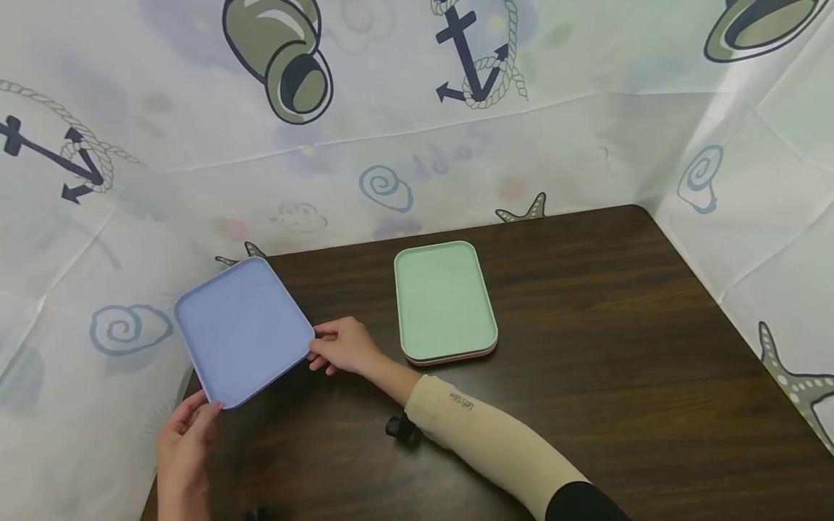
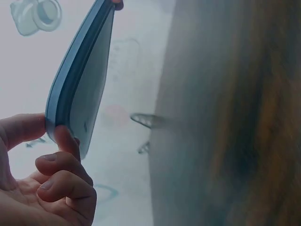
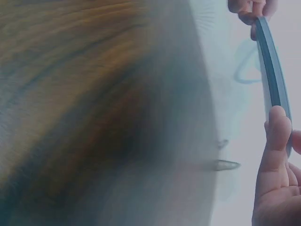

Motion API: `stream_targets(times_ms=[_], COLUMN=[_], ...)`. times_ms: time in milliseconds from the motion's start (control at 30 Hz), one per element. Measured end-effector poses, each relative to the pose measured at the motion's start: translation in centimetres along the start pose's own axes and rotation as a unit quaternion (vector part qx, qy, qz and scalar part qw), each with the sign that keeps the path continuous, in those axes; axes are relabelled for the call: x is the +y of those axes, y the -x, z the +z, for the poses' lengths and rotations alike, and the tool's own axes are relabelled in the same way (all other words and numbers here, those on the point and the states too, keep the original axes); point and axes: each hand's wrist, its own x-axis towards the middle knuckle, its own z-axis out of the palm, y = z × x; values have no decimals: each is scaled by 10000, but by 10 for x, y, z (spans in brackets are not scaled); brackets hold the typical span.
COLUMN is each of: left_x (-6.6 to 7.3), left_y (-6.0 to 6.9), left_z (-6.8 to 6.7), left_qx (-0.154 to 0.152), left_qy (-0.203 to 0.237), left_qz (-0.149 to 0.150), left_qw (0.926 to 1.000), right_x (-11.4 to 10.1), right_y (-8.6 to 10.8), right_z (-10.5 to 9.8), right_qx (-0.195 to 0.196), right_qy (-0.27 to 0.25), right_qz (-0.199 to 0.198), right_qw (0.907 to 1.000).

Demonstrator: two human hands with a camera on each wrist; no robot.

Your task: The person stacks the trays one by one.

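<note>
A blue rectangular tray (image 1: pixel 244 329) with rounded corners is held above the left part of the table, its inner face toward the head camera. My left hand (image 1: pixel 185 449) pinches its near corner between thumb and fingers. At the right corner, my right hand (image 1: pixel 345 346) pinches the rim. The left wrist view shows the tray (image 2: pixel 70 80) edge-on, with the left hand (image 2: pixel 56 174) gripping its lower end. In the right wrist view, the right hand (image 3: pixel 277 165) grips the tray's rim (image 3: pixel 273 66). A green tray (image 1: pixel 446 300) lies on a pinkish-brown one (image 1: pixel 452 359) to the right.
A dark wooden table (image 1: pixel 586 340) extends right and forward beneath the hands. Behind it hangs a white curtain (image 1: pixel 391 145) printed with anchors, shells and starfish. A black wrist-mounted device (image 1: pixel 402 428) sits below the right forearm's beige sleeve (image 1: pixel 495 441).
</note>
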Motion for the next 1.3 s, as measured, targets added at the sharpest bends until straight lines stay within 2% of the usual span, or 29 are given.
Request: stream_targets(times_ms=[233, 400, 533, 733, 867, 1300], left_x=[19, 31, 38, 47, 51, 59], left_y=[17, 26, 35, 47, 51, 63], left_z=[12, 21, 29, 42, 51, 84], left_qx=[-345, -819, -1073, -1306, -1511, -2043], left_qy=[843, 1408, 1611, 1451, 1307, 861], left_qz=[639, 1027, 1218, 1290, 1280, 1504], left_qw=[9938, 9813, 9735, 9722, 9715, 9635], right_x=[-29, -45, -52, -61, -65, -66], right_y=[12, 21, 29, 44, 51, 74], right_z=[-23, -37, -49, -70, -83, -126], right_qx=[-153, -212, -192, -206, -162, 74], right_qy=[-49, 5, -75, -191, -180, -200], right_qz=[-439, -671, -778, -854, -882, -946], right_qw=[9989, 9975, 9968, 9960, 9958, 9953])
